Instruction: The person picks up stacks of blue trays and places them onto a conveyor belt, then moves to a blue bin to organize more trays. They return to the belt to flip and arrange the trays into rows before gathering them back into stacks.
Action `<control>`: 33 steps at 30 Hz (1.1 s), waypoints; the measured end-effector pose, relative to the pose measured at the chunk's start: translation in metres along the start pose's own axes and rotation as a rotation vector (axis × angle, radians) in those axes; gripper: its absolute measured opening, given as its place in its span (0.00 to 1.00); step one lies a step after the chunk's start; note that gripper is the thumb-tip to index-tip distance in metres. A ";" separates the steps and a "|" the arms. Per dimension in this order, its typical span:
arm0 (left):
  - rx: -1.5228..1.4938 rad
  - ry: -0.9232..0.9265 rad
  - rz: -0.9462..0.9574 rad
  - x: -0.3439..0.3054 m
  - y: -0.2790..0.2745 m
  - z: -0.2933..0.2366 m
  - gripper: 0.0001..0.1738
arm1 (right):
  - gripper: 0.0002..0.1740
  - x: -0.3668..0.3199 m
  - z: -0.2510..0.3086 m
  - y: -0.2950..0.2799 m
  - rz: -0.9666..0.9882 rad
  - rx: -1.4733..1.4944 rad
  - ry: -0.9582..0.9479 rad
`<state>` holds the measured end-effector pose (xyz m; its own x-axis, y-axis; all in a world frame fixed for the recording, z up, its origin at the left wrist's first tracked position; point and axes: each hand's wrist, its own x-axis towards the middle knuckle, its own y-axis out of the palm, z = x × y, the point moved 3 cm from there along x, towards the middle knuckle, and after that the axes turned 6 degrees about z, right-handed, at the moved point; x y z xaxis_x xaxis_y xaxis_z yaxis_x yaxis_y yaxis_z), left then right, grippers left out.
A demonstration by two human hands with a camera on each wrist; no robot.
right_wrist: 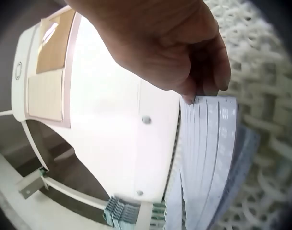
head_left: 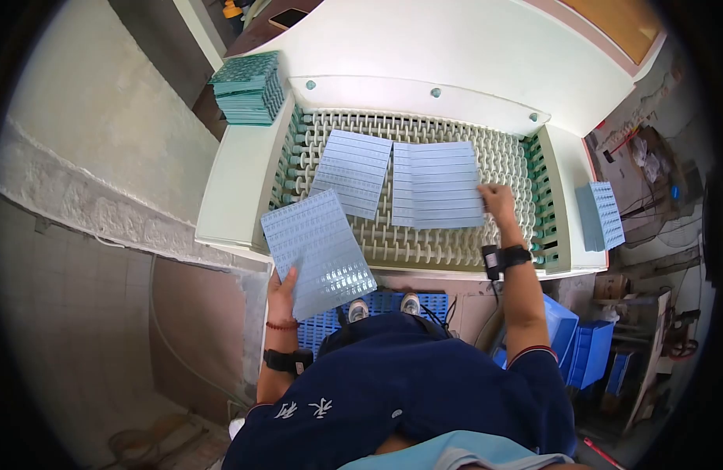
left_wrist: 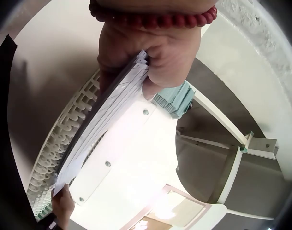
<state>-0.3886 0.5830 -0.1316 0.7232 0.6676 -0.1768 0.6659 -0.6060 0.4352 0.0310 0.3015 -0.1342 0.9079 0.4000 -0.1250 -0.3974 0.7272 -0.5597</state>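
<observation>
Thin light-blue circuit board panels with rows of printed marks lie on a bed of white rollers (head_left: 432, 249). My left hand (head_left: 281, 291) grips several panels (head_left: 318, 239) in a stack, thumb on top, near the front left of the bed. The left wrist view shows this stack (left_wrist: 105, 112) edge-on. My right hand (head_left: 498, 204) pinches the right edge of a panel (head_left: 447, 184) over the rollers. In the right wrist view, thumb and fingers meet on the end of that panel (right_wrist: 206, 139), which overlaps another beneath. One more panel (head_left: 352, 168) lies left of it.
A tall stack of green panels (head_left: 250, 92) stands on the machine's left ledge. Another stack of light-blue panels (head_left: 602, 215) stands on the right ledge (head_left: 573, 176). A white cover (head_left: 424, 55) rises behind the rollers. Blue crates (head_left: 588, 352) sit at the lower right.
</observation>
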 end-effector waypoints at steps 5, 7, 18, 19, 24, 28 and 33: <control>-0.049 0.022 -0.004 -0.007 -0.001 0.001 0.26 | 0.17 0.027 -0.046 -0.090 -0.067 -0.140 0.059; -0.034 0.011 -0.005 -0.007 0.000 0.001 0.25 | 0.19 0.028 -0.047 -0.094 -0.054 -0.162 0.121; -0.069 -0.043 0.078 0.006 0.012 0.001 0.28 | 0.31 -0.037 0.138 0.130 0.359 -0.633 -0.640; -0.034 -0.025 0.052 0.005 0.012 0.000 0.28 | 0.31 -0.036 0.143 0.150 0.380 -0.670 -0.700; 0.011 0.024 -0.040 -0.006 0.004 0.000 0.27 | 0.32 -0.015 0.140 0.202 0.553 -0.893 -0.850; -0.055 0.002 -0.040 -0.015 0.003 0.004 0.26 | 0.30 0.007 0.134 0.214 0.640 -0.833 -0.890; -0.038 0.032 -0.024 -0.012 0.006 0.003 0.26 | 0.30 -0.002 0.148 0.190 0.668 -0.793 -0.821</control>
<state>-0.3929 0.5706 -0.1294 0.7007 0.6955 -0.1592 0.6748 -0.5735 0.4645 -0.0662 0.5212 -0.1188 0.1136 0.9752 -0.1900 -0.2943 -0.1497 -0.9439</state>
